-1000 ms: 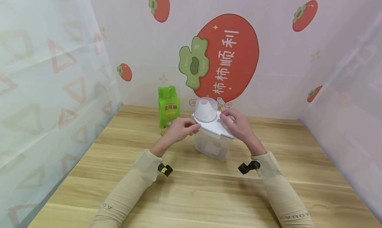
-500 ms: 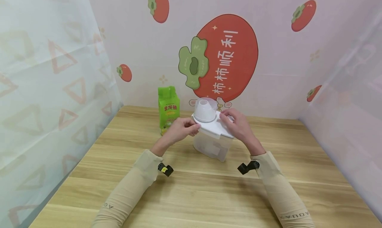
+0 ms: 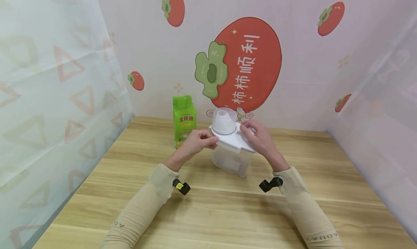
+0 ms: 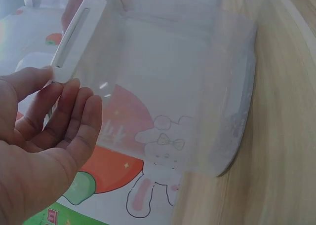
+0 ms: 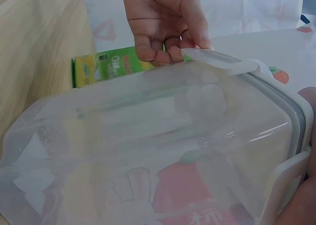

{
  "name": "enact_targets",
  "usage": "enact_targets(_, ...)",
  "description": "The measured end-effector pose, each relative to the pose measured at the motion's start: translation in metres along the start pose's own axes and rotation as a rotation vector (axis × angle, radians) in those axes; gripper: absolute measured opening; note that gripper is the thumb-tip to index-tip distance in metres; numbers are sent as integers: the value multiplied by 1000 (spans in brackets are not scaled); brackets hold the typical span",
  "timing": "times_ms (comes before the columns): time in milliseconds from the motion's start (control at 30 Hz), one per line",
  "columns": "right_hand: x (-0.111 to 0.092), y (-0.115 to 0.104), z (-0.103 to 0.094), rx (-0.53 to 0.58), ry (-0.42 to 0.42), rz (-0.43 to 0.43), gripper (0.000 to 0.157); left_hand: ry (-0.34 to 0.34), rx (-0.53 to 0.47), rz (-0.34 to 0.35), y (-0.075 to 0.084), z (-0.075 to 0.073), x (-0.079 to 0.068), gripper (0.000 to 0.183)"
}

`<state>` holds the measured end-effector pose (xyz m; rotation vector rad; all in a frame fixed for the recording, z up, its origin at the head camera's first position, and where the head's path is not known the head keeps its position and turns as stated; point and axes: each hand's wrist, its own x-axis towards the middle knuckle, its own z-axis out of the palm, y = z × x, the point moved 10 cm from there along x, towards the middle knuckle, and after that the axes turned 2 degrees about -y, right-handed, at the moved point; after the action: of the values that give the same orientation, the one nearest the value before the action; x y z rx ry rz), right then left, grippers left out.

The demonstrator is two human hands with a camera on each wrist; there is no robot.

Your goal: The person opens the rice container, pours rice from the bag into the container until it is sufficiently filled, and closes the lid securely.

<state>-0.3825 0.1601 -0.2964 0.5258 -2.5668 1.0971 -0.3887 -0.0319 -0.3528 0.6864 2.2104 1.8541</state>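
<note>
A clear plastic storage container [image 3: 228, 160] with a white lid [image 3: 239, 136] stands upright on the table in the head view. A white cone-topped cup [image 3: 223, 122] under a see-through cover sits on the lid. My left hand [image 3: 199, 140] pinches the end of a white side latch [image 4: 79, 40] between thumb and fingers. In the right wrist view, that latch slants out from the container's wall. My right hand [image 3: 260, 136] holds the lid at its right side with bent fingers, partly hidden. Another white latch [image 5: 284, 188] lies beside it in the right wrist view.
A green packaged bag [image 3: 184, 120] with yellow and red print stands behind my left hand on the wood-grain table [image 3: 208, 216]. A cloth backdrop [image 3: 303, 71] with printed persimmons rises behind the table, and cloth walls stand at both sides.
</note>
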Motion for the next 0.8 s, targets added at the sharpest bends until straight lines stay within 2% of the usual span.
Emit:
enact_targets(233,1,0,1,0,3,3,28,18,-64,-19,-4,2,0,19)
enact_targets(400,0,2,3,7,16,10,27,57,-105,-17,-9,3,0,16)
enact_targets(667,-1,1,0,-2,38,23,28,54,-195,46,-7,8,4,19)
enact_targets(800,0,-2,-2,-19,49,9,27,93,-261,15,-13,6,5,10)
